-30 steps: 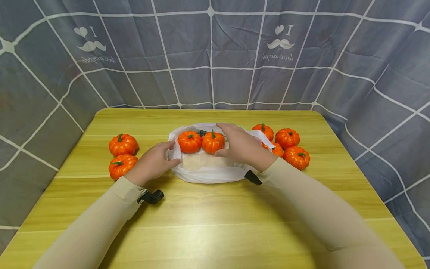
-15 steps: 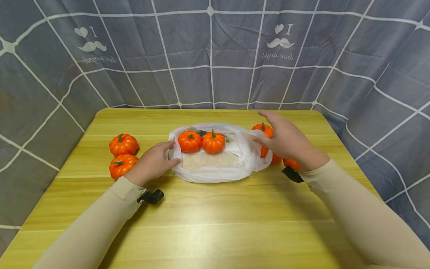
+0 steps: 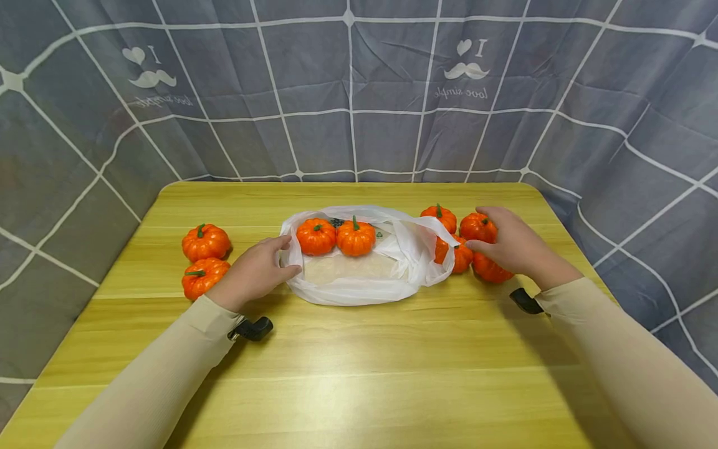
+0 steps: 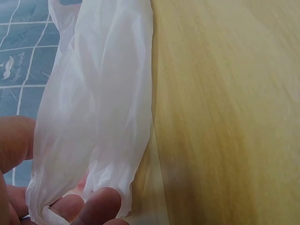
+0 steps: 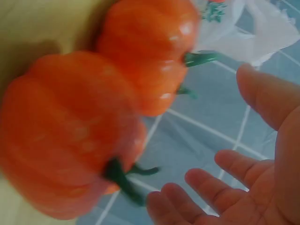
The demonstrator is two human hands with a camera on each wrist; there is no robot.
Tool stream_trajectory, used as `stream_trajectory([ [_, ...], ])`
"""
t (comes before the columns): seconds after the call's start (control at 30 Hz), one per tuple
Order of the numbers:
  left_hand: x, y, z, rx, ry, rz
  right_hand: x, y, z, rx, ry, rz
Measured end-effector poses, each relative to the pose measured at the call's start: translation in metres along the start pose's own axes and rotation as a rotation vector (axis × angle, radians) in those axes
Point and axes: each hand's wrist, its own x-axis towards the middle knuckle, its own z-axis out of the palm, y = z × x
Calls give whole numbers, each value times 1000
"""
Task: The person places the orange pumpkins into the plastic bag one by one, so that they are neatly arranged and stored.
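A white plastic bag (image 3: 359, 294) lies with its mouth spread open, and two orange pumpkins, one (image 3: 316, 238) beside the other (image 3: 357, 239), sit in it. My left hand (image 3: 255, 274) pinches the bag's left edge; in the left wrist view its thumb and fingers close on the thin plastic (image 4: 105, 84). Over the cluster of several pumpkins on the right, my right hand (image 3: 518, 249) reaches out with fingers spread and nothing gripped. The right wrist view shows its palm and fingers (image 5: 201, 187) apart from a near pumpkin (image 5: 65, 131) with a green stem.
Two more pumpkins, the farther one (image 3: 205, 242) and the nearer one (image 3: 203, 277), stand at the left beside my left wrist. The bag's right handle overlaps a pumpkin (image 3: 462, 257) of the right cluster. A grey checked curtain (image 3: 314, 81) surrounds the wooden table (image 3: 336, 386).
My right hand has left the bag's right side and moved right to the pumpkin cluster. The bag's right part now lies folded by itself. My left hand has stayed put.
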Motion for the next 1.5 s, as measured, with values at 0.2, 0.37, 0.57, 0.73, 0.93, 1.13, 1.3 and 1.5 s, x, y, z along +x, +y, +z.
stream_trajectory([
  [0.2,0,-1,1,-1,-3,-2,1,18,11,12,-18,-10],
  [0.37,0,-2,2,4,3,-3,0,25,16,4,-19,-9],
  [0.57,-1,-1,1,9,4,-3,0,30,19,5,-21,4],
  [0.73,-2,-1,1,17,3,-5,1,33,22,4,-25,6],
  [0.93,-2,-1,1,29,7,-5,0,37,25,14,-30,20],
  [1.13,-2,-2,0,24,7,-3,-3,37,26,18,-22,57],
  [1.3,-2,-1,0,18,6,1,-5,38,27,22,-20,88],
  [1.5,-2,0,0,17,4,2,-8,40,28,24,-28,104],
])
